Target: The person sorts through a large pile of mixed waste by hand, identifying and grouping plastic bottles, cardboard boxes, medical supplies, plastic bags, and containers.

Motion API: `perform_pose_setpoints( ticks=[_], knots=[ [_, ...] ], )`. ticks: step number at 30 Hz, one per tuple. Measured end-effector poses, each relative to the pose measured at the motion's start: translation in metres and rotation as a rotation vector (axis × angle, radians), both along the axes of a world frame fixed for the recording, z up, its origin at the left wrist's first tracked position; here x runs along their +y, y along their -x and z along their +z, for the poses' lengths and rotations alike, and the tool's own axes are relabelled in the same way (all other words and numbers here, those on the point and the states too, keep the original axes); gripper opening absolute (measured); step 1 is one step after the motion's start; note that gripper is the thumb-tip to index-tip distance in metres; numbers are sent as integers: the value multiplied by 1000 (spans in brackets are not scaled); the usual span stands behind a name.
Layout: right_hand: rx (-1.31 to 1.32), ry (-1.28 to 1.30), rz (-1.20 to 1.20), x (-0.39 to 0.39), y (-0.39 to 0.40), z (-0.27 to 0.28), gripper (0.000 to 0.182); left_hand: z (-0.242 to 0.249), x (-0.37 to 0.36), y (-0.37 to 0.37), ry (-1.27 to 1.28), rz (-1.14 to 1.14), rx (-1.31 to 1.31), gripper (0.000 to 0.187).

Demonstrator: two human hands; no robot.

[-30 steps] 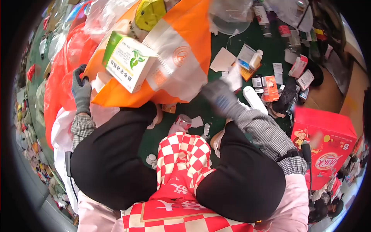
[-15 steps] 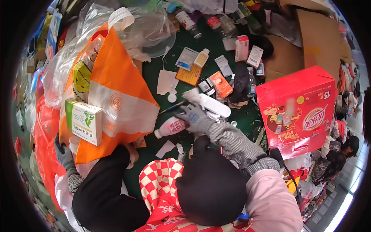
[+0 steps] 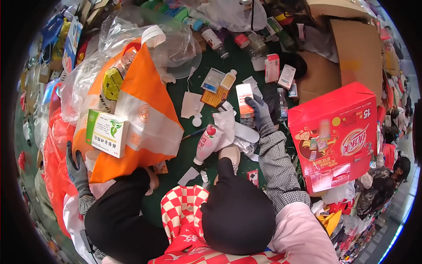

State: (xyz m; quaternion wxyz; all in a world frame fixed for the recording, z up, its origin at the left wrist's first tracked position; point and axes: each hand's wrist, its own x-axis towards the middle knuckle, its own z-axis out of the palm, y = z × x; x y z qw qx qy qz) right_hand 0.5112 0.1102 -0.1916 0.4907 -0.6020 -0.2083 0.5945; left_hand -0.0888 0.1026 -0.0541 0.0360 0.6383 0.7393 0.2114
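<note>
Orange, the small box (image 3: 244, 97) I am lifting is sitting pinched in my right hand (image 3: 260, 115), gloved fingers clamped round its lower end, above the green floor (image 3: 184, 154) and just over a small bottle (image 3: 247, 119) whose top is poking out beneath it. My left hand (image 3: 75, 169) is gripping the edge of the orange bag (image 3: 136, 114) down at my side, closed on the fabric, with a green-and-white carton (image 3: 107, 133) resting loose on the bag's slope. That carton is worrying me: I am thinking that any tug on the bag could send it sliding off. My hold on the box is looking narrow, low on one end, so it may be tipping out of my fingers and knocking into the clutter of bottles and cartons right below. A pink bottle (image 3: 207, 141) is lying near my knee beside crumpled paper (image 3: 228, 127), and my sleeve could be rolling it away as I am reaching across. The red case (image 3: 336, 136) is standing close on my right, crowding my elbow.
</note>
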Motion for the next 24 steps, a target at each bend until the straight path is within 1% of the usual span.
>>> perform_pose_setpoints(
  ticks=[1,3,5,6,7,9,11,12,13,14,15,16,17,18,19,20,21,22,23,24],
  knots=[
    [-1,82,1,0,4,5,40,2,3,-1,-26,-20,-4,41],
    [93,-177,78,-15,16,20,41,9,8,-2,-85,-62,-6,40],
    [527,19,55,-10,28,46,42,24,12,-9,-137,-101,2,40],
    [610,32,49,-10,41,71,37,30,15,-13,-157,-116,-40,39],
    [614,17,88,-9,45,73,38,37,16,-18,-170,-181,10,39],
    [604,38,198,-8,63,120,40,57,11,-37,-200,-302,117,39],
    [400,-83,296,-11,79,157,42,76,4,-58,-248,-324,162,41],
    [253,-111,405,-7,84,179,45,91,2,-73,-280,-332,80,42],
    [-58,-409,536,0,77,159,50,104,7,-83,-293,-375,-45,44],
    [-120,-391,630,1,92,197,51,116,9,-95,-310,-432,-115,46],
    [-185,-372,723,-1,111,241,53,144,2,-120,-273,-523,-207,51],
    [-216,-435,844,0,125,262,55,162,-2,-136,-248,-664,-184,61],
    [-372,-537,868,0,137,267,58,183,-8,-155,-217,-800,-93,73],
    [-506,-631,945,-2,149,281,61,202,-17,-172,-132,-861,15,89],
    [-644,-730,1013,-4,162,299,64,209,-26,-187,-112,-897,25,98],
    [-810,-830,1003,-13,179,321,69,200,-24,-190,-112,-980,7,100],
    [-911,-855,984,-21,191,339,69,193,-28,-194,104,-949,-168,102],
    [-815,-914,946,-26,197,350,68,190,-28,-193,268,-927,-610,104],
    [-721,-968,909,-32,203,359,66,188,-32,-187,213,-865,-618,104],
    [-760,-944,862,-37,203,363,67,184,-38,-183,158,-805,-625,104]
  ],
)
